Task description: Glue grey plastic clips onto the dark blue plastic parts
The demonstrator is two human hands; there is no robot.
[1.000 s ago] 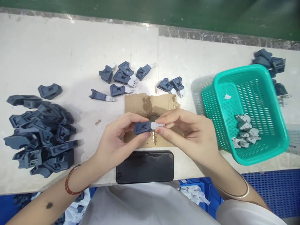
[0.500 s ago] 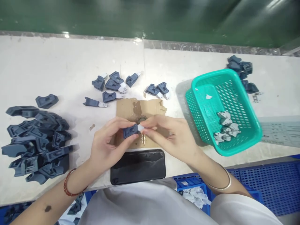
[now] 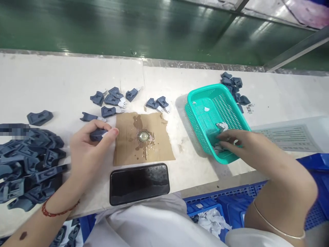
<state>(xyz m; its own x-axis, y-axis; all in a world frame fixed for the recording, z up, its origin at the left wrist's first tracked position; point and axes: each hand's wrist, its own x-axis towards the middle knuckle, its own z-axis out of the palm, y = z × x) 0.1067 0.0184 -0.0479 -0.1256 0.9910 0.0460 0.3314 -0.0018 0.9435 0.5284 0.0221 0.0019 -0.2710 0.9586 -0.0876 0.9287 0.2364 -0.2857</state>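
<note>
My left hand [image 3: 89, 147] is closed round a dark blue plastic part [image 3: 97, 134], just left of the brown cardboard sheet [image 3: 123, 151]. A small round container [image 3: 143, 136] sits on the wet middle of that cardboard. On the right, my right hand [image 3: 239, 140] reaches into the green basket [image 3: 191, 113], its fingers among small white-grey pieces [image 3: 221, 126]; whether they grip one is hidden. Beyond the cardboard lie several blue parts with pale pieces attached [image 3: 113, 100], and two more [image 3: 156, 103] lie to their right.
A large heap of dark blue parts [image 3: 33, 157] covers the left. A black phone [image 3: 139, 184] lies at the front edge. More blue parts [image 3: 232, 85] and a printed sheet [image 3: 290, 137] are at right. Blue crates [image 3: 205, 206] stand below the table.
My right hand has left the blue part over the cardboard and moved into the basket. My left hand has moved left with its part. The camera view has shifted.
</note>
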